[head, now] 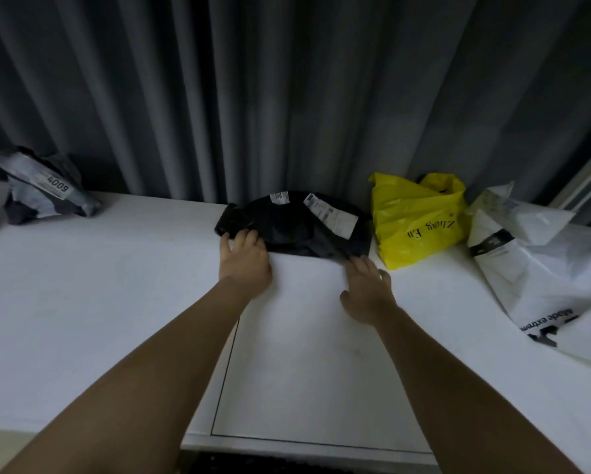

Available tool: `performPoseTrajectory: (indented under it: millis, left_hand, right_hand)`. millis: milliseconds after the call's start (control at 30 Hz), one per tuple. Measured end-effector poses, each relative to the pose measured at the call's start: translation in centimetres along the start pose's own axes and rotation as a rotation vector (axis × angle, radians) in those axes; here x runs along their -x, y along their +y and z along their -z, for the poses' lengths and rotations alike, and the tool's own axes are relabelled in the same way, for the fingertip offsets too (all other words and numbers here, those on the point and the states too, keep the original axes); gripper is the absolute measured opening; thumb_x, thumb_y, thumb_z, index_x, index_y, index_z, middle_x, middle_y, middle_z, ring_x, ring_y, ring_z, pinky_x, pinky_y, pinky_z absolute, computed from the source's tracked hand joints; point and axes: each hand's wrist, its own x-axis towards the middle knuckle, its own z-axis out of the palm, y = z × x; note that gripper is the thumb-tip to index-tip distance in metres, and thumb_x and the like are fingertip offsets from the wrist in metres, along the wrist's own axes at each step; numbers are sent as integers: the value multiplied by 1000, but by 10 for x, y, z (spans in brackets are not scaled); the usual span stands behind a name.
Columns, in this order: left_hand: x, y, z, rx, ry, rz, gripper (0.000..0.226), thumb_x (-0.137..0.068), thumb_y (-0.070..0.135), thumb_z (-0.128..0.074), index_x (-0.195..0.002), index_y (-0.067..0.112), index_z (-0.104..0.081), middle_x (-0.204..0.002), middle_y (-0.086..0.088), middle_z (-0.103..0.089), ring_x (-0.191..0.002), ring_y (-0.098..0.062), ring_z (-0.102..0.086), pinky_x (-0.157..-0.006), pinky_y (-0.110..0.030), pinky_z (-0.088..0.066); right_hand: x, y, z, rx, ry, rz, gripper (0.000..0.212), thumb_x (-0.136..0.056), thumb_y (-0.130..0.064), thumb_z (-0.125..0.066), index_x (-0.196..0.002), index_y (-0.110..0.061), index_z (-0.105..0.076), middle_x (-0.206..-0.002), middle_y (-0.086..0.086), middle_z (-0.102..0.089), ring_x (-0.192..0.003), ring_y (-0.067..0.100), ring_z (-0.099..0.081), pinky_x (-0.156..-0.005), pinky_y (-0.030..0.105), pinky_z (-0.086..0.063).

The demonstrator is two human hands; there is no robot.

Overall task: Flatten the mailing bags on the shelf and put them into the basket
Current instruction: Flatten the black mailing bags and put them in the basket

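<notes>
Fingers of the left hand lay nearly straight and slightly spread on the near left corner of the black mailing bag, pressing rather than gripping. The right hand reached for the bag's near right corner with its fingers extended and loosely apart; whether the tips had actually touched the film was hard to tell in the dim view.

That bag sat crumpled at the back of the white shelf, against the grey curtain, with two paper labels on top. It looked light, thin and limp, probably slick, so it should smooth out under flat palms swept outward, and lift best by pinching two corners.

Just beside it stood a yellow bag, then a white bag; a grey bag lay well apart at left. No basket was in view.
</notes>
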Motion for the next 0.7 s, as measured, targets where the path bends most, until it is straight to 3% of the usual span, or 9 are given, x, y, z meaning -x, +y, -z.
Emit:
performPoseTrajectory:
  millis: [400,500,533,600,667,700]
  left_hand:
    - [108,-27,18,168,12,15,40,-93,18,-44,-132,13,-49,-142,0,-42,-136,-18,-30,-115,-43,-13]
    - [139,-25,15,185,22,-30,31,-92,17,-43,-118,14,-60,-128,1,-53,-124,-17,-44,-112,-39,-16]
    - [141,-25,12,197,55,-38,27,-92,17,-43,-107,14,-65,-118,1,-59,-115,-18,-51,-109,-37,-20]
    - [156,-25,10,240,109,-38,30,-87,21,-41,-83,11,-69,-92,-2,-65,-88,-21,-58,-96,-35,-33]
    - [169,-25,6,343,168,-28,36,-77,27,-37,-62,7,-63,-68,-5,-57,-64,-25,-50,-72,-33,-40]
    - [174,-25,5,374,194,-24,39,-75,28,-34,-56,5,-59,-63,-7,-52,-59,-27,-47,-64,-31,-36]
  right_hand:
    - [132,22,-5,2,59,49,60,-86,-19,-48,-144,-16,-32,-153,-1,-27,-143,16,-15,-113,40,-14]
    - [161,27,-5,-7,82,50,51,-83,-20,-40,-132,-14,-49,-143,1,-42,-139,18,-27,-109,38,-22]
    - [162,29,-7,-20,128,47,48,-78,-19,-38,-121,-12,-59,-132,4,-53,-132,21,-39,-104,38,-30]
    - [177,32,-11,-85,235,24,33,-69,-12,-43,-85,-7,-71,-94,10,-68,-95,31,-63,-81,38,-47]
    - [190,34,-16,-106,301,-16,19,-64,-6,-47,-54,-5,-63,-58,10,-60,-54,32,-59,-52,32,-46]
    - [196,33,-19,-119,327,-36,20,-63,-4,-46,-47,-5,-57,-50,9,-54,-45,31,-53,-46,29,-40]
